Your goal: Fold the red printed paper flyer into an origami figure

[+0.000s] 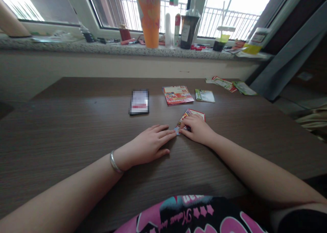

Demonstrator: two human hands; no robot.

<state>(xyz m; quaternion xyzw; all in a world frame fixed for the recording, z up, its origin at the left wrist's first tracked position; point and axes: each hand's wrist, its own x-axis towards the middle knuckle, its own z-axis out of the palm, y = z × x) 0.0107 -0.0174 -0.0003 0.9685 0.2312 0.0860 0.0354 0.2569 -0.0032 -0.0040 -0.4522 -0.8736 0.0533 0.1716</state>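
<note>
The right hand point(195, 128) lies over a printed paper point(200, 114) on the table point(76, 134), fingers bent; whether they pinch it cannot be told. The left hand point(153, 144) lies flat, a fingertip at the paper's near corner, probably to steady it. Beyond, a red stack point(178, 95) and a green-and-white stack point(205, 95) sit apart, perhaps to stay sorted. Their print is too small to read; the dark-edged object point(139, 102) is pixelated, and the shirt's point(176, 214) lettering appears upside down.

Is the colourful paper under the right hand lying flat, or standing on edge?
Flat. The colourful paper lies along the table, a printed face up, under the right hand. Whether it is folded, I cannot tell.
</note>
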